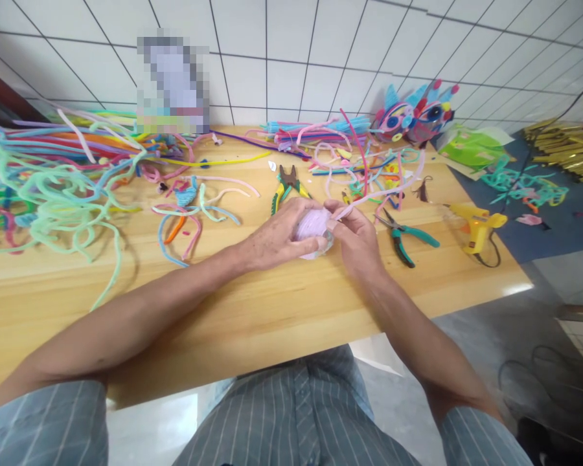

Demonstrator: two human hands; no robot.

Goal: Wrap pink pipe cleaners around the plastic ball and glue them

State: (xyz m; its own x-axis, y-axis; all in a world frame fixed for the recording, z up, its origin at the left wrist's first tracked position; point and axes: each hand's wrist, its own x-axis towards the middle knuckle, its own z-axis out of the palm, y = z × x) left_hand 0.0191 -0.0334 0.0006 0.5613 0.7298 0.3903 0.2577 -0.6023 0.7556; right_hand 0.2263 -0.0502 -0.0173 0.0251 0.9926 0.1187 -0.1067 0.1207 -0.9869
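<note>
My left hand is wrapped round a ball wound with lilac pipe cleaner; something clear shows at its lower right side. At the ball's right edge my right hand pinches a pale pink-lilac pipe cleaner, whose free end runs up and to the right. The ball is held just over the wooden table. Behind it lie pliers with yellow-green handles. To the right of my right hand rest teal-handled pliers, their jaws apart.
Tangled mint pipe cleaners and coloured bundles cover the left. More pipe cleaners lie at the back, beside blue-and-red figures. A yellow glue gun stands near the right edge. Tiled wall borders the back.
</note>
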